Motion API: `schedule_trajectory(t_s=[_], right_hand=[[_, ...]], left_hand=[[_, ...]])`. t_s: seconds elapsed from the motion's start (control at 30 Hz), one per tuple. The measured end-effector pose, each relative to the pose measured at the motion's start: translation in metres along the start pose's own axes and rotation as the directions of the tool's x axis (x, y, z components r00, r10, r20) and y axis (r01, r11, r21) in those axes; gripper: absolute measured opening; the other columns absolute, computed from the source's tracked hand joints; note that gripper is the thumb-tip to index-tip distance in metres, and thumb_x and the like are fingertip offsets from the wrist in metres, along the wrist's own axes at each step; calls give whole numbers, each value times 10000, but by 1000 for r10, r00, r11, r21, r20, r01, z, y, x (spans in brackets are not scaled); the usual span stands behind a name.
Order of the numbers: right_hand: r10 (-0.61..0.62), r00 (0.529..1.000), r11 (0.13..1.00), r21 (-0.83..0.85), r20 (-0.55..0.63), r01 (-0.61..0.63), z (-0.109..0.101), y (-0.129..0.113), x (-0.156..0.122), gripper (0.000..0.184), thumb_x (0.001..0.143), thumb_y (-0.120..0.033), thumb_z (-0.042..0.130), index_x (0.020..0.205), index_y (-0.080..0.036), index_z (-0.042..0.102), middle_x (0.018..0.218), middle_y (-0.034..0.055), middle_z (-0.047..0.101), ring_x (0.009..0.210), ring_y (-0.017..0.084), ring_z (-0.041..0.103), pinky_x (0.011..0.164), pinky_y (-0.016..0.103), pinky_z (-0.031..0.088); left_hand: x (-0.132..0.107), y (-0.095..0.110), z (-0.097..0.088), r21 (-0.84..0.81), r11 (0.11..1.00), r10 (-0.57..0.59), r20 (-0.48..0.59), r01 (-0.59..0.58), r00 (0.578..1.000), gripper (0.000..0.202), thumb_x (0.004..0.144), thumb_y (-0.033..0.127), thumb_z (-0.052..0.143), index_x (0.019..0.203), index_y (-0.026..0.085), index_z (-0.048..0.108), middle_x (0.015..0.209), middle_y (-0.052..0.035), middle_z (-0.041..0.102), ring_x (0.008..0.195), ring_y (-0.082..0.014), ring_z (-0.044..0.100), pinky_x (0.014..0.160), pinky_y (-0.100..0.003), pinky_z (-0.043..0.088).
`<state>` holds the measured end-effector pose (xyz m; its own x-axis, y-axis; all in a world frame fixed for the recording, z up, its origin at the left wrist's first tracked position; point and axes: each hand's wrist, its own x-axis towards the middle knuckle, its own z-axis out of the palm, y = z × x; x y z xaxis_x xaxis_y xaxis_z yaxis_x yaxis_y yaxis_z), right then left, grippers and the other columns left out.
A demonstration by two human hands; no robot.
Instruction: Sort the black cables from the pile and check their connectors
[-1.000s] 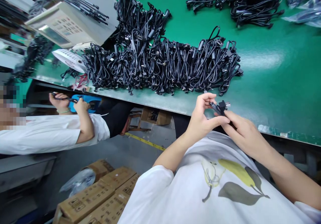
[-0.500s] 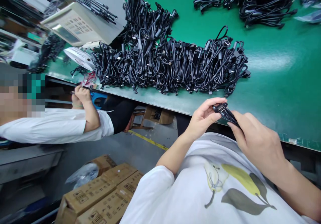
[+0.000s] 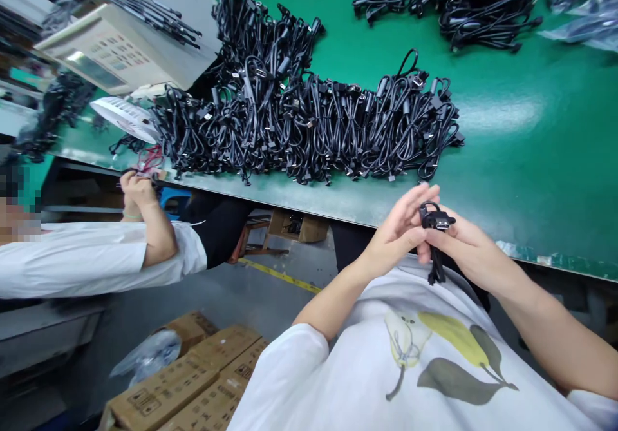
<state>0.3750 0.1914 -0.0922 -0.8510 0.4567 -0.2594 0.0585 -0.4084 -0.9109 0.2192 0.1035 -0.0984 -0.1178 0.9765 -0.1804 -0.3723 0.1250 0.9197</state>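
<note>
A bundled black cable [image 3: 437, 257] with a rectangular metal-faced connector is held between my hands, just off the near edge of the table. Its connector faces up toward me and the folded strands hang below. My right hand [image 3: 470, 241] grips it from the right, thumb pressed across the bundle. From the other side my left hand [image 3: 398, 231] pinches it, the thumb against the strands and the upper fingers stretched behind the connector. Some fingertips are hidden behind the cable. Beyond my hands, a long row of similar bundled cables [image 3: 338, 122] lies on the table.
The green table [image 3: 506, 160] carries more black cables [image 3: 483, 19] and plastic bags [image 3: 584, 25] at the back. A beige instrument [image 3: 116, 44] and white fan-like thing [image 3: 125, 118] stand left. A co-worker [image 3: 159, 238] sits left; cardboard boxes [image 3: 183, 379] are on the floor.
The cable bundle has turned from slanting to hanging downward, its connector now upright toward me. My right hand has moved left and up, closer to my left hand. The view has shifted slightly.
</note>
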Motion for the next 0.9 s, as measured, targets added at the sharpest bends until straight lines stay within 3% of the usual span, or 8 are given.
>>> schedule_trajectory(t_s=[0.07, 0.17, 0.27, 0.43, 0.57, 0.73, 0.9], right_hand=[[-43, 994, 999, 13, -104, 44, 2, -1, -2, 265, 1010, -467, 643, 1081, -220, 579, 782, -22, 664, 714, 158, 661, 732, 304, 541], [-29, 986, 1000, -11, -167, 27, 2, -5, -5, 305, 1006, -480, 643, 1148, -224, 556, 807, -23, 664, 717, 163, 681, 719, 310, 550], [3, 981, 1000, -22, -193, -7, 0, -5, -4, 320, 1002, -490, 637, 1166, -231, 544, 823, -25, 659, 717, 168, 697, 705, 314, 558], [-14, 969, 1000, -4, -245, 13, -1, 0, -1, 321, 993, -484, 651, 1175, -240, 550, 852, -23, 650, 743, 164, 687, 715, 312, 573], [5, 972, 994, 110, -237, 21, 1, -2, -2, 304, 985, -449, 675, 1163, -242, 541, 828, -36, 637, 731, 156, 701, 704, 292, 586], [51, 964, 980, 199, -261, 2, 4, -10, -2, 334, 944, -430, 724, 1138, -242, 528, 807, -44, 633, 703, 159, 722, 679, 293, 612], [66, 960, 979, 204, -273, -9, 6, -13, -1, 361, 907, -444, 753, 1102, -233, 536, 780, -51, 629, 700, 160, 731, 668, 285, 620]], left_hand=[[-11, -6, 2, -27, 999, -48, -8, 48, 999, 611, 839, 552, 790, 1342, 257, 607, 1364, -118, 648, 1316, -279, 591, 1019, -382, 535], [-31, -13, 3, 2, 986, -164, 34, 164, 986, 625, 834, 562, 794, 1302, 207, 581, 1187, -110, 682, 1078, -233, 674, 954, -381, 554], [-46, -14, 7, 150, 958, -252, 40, 244, 967, 623, 787, 521, 850, 1251, 199, 587, 1199, -106, 685, 1071, -235, 679, 981, -393, 551], [-50, -7, 15, 333, 912, -268, 45, 239, 962, 628, 837, 447, 818, 1372, 216, 586, 1188, -101, 730, 1163, -273, 683, 1042, -423, 534], [-50, 0, 17, 296, 916, -294, 41, 270, 955, 663, 877, 443, 780, 1454, 210, 552, 1232, -119, 740, 1171, -278, 698, 1043, -428, 537], [-53, 4, 18, 131, 926, -365, 58, 355, 929, 452, 901, 473, 748, 1225, 169, 667, 1173, -127, 770, 1017, -243, 754, 957, -388, 571], [-53, 4, 18, -2, 926, -377, 41, 377, 926, 412, 875, 424, 789, 1165, 154, 676, 1130, -131, 781, 951, -228, 771, 882, -345, 585]])
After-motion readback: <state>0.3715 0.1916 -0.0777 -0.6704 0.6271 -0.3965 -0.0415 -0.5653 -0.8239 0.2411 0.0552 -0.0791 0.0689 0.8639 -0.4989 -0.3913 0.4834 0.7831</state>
